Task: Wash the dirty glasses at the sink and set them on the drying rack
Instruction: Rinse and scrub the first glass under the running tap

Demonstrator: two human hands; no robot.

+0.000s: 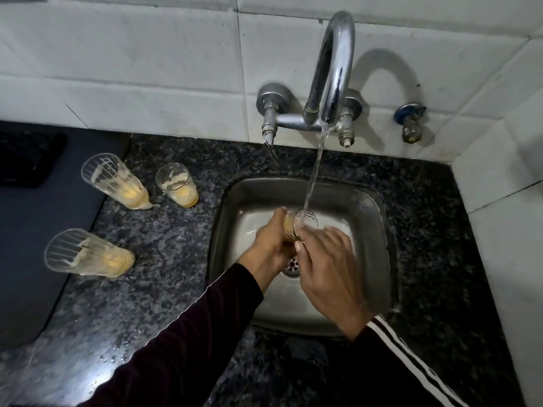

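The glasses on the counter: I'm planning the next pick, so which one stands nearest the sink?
The short glass, standing closest to the sink rim. The two tall glasses stand farther left, by the dark mat.

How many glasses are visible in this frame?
4: three dirty on the counter left of the sink, at back left, back middle, front left; one held under the tap.

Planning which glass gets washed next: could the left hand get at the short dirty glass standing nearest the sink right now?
Probably not yet: the left hand grips the glass under the tap. Once freed, the path over the counter to the short glass looks clear.
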